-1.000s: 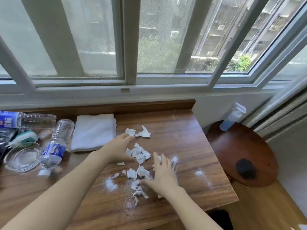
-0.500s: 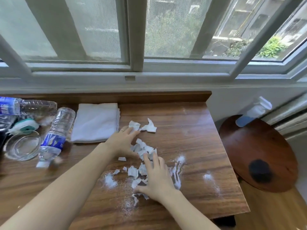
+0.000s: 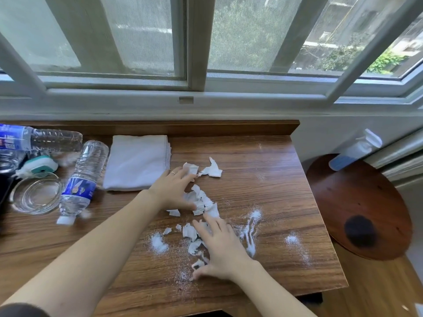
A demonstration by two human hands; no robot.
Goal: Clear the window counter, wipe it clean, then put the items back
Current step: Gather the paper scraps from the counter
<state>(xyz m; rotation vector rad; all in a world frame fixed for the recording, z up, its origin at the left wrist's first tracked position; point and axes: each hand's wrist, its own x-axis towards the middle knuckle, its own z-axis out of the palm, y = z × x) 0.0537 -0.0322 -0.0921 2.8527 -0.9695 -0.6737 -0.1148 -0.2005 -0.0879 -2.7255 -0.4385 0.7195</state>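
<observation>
Head view is showing both hands raking torn paper scraps [image 3: 201, 202] at frame centre: left hand [image 3: 174, 191] lying above-left, right hand [image 3: 219, 245] below-right, fingers spread flat, scraps lying between them on the counter [image 3: 274, 179].

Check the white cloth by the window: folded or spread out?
Folded. The white cloth lies as a neat rectangle with stacked layered edges along its right side.

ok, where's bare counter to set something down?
Free: far right corner behind the torn paper, and the near left edge below the lying bottle. Crowded: centre with scraps, powder, both hands; left end with bottles and glass dish.
</observation>
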